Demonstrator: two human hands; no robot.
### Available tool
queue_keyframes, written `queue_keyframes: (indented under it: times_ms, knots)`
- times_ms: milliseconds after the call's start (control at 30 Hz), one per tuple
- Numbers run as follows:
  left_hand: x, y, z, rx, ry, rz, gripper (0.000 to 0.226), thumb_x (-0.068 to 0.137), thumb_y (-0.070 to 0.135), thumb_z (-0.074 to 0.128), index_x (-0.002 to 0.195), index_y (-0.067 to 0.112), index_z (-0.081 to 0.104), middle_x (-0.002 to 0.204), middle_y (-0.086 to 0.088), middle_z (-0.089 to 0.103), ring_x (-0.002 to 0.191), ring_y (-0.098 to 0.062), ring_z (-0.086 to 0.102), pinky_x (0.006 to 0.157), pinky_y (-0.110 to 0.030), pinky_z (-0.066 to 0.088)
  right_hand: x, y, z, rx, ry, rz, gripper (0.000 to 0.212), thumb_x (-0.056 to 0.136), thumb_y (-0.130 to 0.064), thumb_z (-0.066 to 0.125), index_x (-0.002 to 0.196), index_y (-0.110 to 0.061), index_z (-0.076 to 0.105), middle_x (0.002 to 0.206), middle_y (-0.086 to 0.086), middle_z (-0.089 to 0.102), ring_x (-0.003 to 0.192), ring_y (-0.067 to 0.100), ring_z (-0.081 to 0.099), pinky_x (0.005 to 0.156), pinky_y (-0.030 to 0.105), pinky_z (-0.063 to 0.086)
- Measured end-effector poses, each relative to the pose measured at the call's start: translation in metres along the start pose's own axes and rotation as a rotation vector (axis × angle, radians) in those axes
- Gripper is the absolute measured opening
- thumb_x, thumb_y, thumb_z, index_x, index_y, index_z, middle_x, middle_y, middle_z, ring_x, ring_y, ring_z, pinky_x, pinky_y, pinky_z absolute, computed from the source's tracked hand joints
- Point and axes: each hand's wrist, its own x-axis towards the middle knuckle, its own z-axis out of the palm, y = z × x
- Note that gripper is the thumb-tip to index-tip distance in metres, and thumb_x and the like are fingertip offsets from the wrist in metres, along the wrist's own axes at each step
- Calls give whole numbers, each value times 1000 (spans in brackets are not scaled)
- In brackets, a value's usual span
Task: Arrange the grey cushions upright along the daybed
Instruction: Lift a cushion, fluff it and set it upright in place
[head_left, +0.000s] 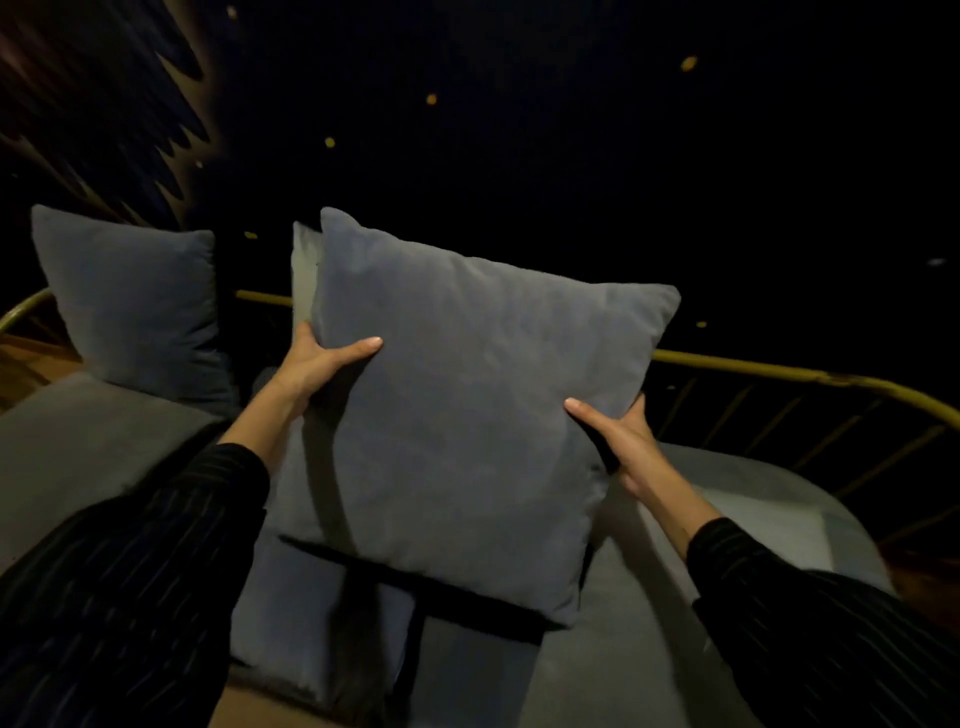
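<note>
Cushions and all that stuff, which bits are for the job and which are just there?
For the job:
held grey cushion
left hand, right hand
upright cushion
flat cushions
paler cushion behind
daybed

Just there:
gold rail
dark wall

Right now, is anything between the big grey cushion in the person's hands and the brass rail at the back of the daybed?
Partly. A paler grey cushion stands just behind the held square grey cushion, at its left edge. Towards the curved brass rail on the right, nothing visible blocks it.

Dim, front-lit, blurred warped edges
</note>
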Motion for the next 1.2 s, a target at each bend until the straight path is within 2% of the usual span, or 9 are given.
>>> queue_keyframes:
  times_ms: [133,267,400,567,833,933,1000,1100,1200]
  knots:
    - [-14,51,82,-87,-73,83,66,78,23,80,129,13,39,119,1,52,109,-15,55,88,-25,44,12,-62,-82,-54,69,-149,91,70,-16,84,144,-15,31,143,3,49,120,14,53,96,27,43]
    - [-22,93,168,-146,-154,191,83,78,29,80,142,10,31,125,5,48,114,-12,51,95,-24,43,21,-116,-169,-111,163,-254,105,67,-22,86,149,-18,21,149,0,40,129,14,45,100,27,40]
    - [-31,108,245,-193,-216,244,88,76,26,82,144,13,27,133,4,46,121,-12,48,101,-26,42,36,-142,-241,-153,227,-288,111,60,-22,88,149,-16,22,141,-5,44,123,9,47,103,26,40]
    - [-35,99,321,-224,-279,264,88,76,13,82,143,11,24,134,4,44,122,-10,49,97,-18,45,67,-139,-307,-133,267,-245,104,64,-6,86,147,-17,25,128,-10,48,120,10,48,101,28,41]
    - [-28,88,377,-187,-278,243,89,79,15,79,145,12,19,140,4,41,124,-10,46,106,-27,41,111,-92,-352,-27,267,-141,105,59,5,83,146,-19,28,134,-5,51,125,14,49,107,33,40]
    - [-39,54,389,-159,-245,101,84,83,17,76,144,8,20,147,-6,40,130,-16,44,107,-28,39,108,-56,-356,-73,158,-41,111,59,-19,89,149,-26,25,141,-6,48,129,16,47,110,39,39]
    - [-49,25,391,-110,-213,-59,90,76,36,80,142,7,26,148,-8,42,134,-22,45,107,-33,39,100,-29,-353,-76,138,-4,109,61,-37,85,150,-29,23,141,-9,46,132,15,45,106,35,39]
    - [-54,9,390,164,-130,-150,109,60,75,70,142,12,38,146,-10,49,132,-34,48,105,-41,40,98,-10,-347,-62,238,-22,86,74,-41,76,147,-32,32,135,-12,50,129,16,48,101,34,43]
    - [-50,31,395,339,-5,-104,107,65,82,59,139,7,44,141,-18,53,129,-41,50,103,-45,41,104,-23,-341,-152,388,-49,83,67,-61,74,140,-36,43,135,-9,58,125,19,53,106,42,43]
